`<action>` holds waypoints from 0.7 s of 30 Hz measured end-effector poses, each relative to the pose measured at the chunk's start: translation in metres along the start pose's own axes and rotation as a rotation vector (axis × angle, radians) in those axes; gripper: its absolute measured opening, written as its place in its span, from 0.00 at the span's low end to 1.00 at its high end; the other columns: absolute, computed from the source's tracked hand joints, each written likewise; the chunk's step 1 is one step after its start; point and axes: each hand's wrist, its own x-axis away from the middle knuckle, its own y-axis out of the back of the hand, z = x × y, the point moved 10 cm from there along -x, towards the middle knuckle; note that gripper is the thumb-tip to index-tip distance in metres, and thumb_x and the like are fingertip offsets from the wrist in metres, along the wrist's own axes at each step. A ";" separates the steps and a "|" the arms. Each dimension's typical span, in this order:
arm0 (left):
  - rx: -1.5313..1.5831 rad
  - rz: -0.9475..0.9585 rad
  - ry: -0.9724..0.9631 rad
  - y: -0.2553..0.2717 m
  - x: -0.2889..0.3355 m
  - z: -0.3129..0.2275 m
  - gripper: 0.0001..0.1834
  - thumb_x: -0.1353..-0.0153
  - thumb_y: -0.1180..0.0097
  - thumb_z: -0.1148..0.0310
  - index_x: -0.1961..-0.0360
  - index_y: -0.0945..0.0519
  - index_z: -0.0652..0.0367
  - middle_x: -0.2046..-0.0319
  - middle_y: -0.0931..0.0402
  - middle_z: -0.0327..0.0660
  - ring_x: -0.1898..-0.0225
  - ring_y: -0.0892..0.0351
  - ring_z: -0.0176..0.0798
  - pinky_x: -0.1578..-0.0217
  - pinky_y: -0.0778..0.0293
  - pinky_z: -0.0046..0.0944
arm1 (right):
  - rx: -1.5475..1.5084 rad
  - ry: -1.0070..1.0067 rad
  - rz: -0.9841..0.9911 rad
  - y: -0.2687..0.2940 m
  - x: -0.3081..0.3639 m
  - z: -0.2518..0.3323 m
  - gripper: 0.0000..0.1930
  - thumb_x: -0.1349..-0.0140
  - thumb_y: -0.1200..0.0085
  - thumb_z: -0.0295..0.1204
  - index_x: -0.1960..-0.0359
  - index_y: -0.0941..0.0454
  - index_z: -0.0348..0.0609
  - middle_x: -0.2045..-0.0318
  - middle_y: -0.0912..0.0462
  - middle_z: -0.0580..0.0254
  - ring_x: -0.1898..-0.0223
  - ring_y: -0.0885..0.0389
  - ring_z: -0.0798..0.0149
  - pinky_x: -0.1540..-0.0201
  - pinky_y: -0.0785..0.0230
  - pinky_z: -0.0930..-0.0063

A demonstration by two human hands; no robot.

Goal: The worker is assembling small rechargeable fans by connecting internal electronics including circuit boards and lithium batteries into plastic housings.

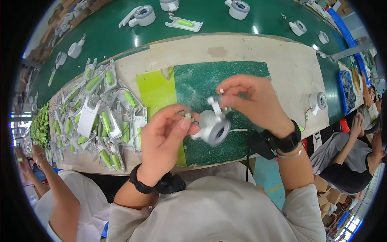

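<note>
Between my hands, over the green mat [250, 141], is a white round device housing [210, 128] with a dark round face and a short arm, slightly blurred. My left hand [163, 135] is closed at its left side, pinching a small wire connector [188, 115] with dark wires between thumb and forefinger. On the other side my right hand [252, 97] is closed too. Its thumb and forefinger pinch a small white plug [221, 91] just above the housing's arm. Whether that hand also touches the arm is unclear.
To the left lies a heap of white plates with green batteries [100, 115]. Several white round devices [238, 9] stand on the green surface beyond the board. Another white device [318, 101] and a blue tray [347, 92] are at right. Other people sit on both sides.
</note>
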 end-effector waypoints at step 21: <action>-0.210 0.095 -0.112 -0.034 -0.002 -0.014 0.06 0.45 0.49 0.80 0.65 0.25 0.67 0.74 0.27 0.41 0.73 0.24 0.31 0.72 0.27 0.27 | 0.629 0.607 -0.213 -0.020 0.054 0.070 0.03 0.54 0.48 0.22 0.76 0.28 0.42 0.79 0.29 0.63 0.72 0.33 0.57 0.60 0.40 0.63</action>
